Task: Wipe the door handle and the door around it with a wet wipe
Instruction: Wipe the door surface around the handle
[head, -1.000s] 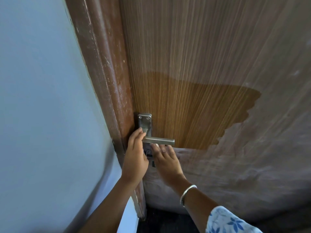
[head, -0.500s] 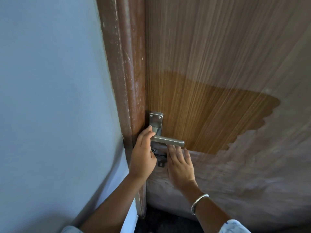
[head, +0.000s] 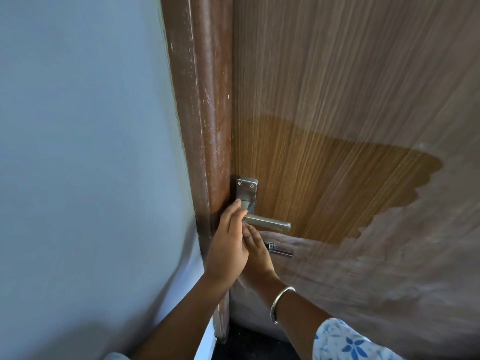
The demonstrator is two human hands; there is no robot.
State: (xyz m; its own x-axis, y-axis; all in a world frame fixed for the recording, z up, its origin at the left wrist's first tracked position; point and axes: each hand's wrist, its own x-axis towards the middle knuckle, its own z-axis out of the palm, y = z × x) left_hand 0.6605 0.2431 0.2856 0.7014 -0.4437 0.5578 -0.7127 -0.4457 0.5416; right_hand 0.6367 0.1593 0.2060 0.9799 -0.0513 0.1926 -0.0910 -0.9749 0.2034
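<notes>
The metal door handle (head: 268, 223) is a straight lever on a narrow backplate (head: 246, 189) at the left edge of the wood-grain door (head: 324, 183). My left hand (head: 228, 245) reaches up with its fingers fairly straight, the tips touching the base of the lever. My right hand (head: 259, 258) lies just below the lever against the door, its fingers pointing up and partly hidden behind the left hand. No wet wipe shows in either hand.
A dull torn film (head: 376, 281) covers most of the door, leaving a bare brighter patch beside the handle. A small metal piece (head: 278, 250) sits under the lever. The brown door frame (head: 205, 126) and a pale blue wall (head: 78, 152) stand at the left.
My right hand has slid left under the lever and now sits behind my left hand, uncovering the small metal piece. My left hand stays at the lever's base.
</notes>
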